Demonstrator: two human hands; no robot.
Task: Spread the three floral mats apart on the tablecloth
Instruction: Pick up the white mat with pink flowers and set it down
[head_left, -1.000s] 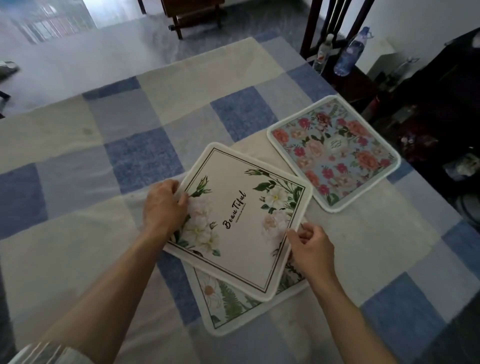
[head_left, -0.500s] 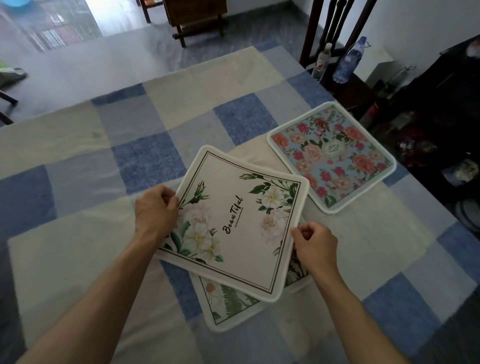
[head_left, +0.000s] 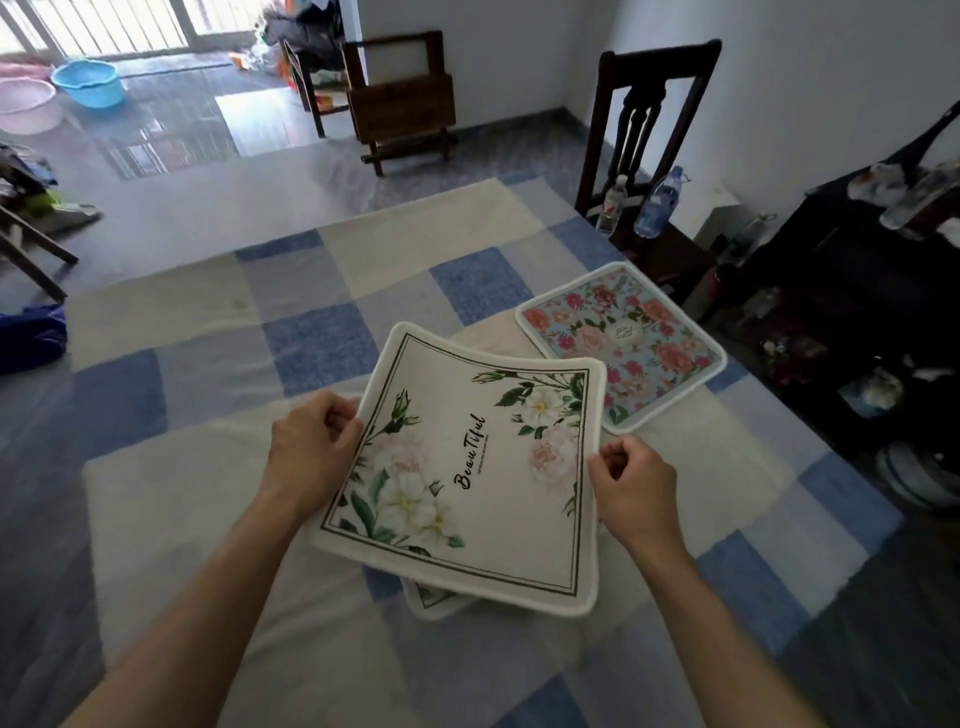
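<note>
1. White mat (head_left: 467, 467) held just above the tablecloth (head_left: 182, 493), with the left hand (head_left: 311, 447) and right hand (head_left: 631, 480) each pinching a side edge
2. Looks light and floppy, its far edge curling; a grip on opposite edges suits it
3. Pink mat (head_left: 623, 343) lies flat at far right; third mat (head_left: 434, 603) peeks out beneath
4. Since a second ago: the white mat is lifted higher, turned squarer, and hides more of the third
</note>
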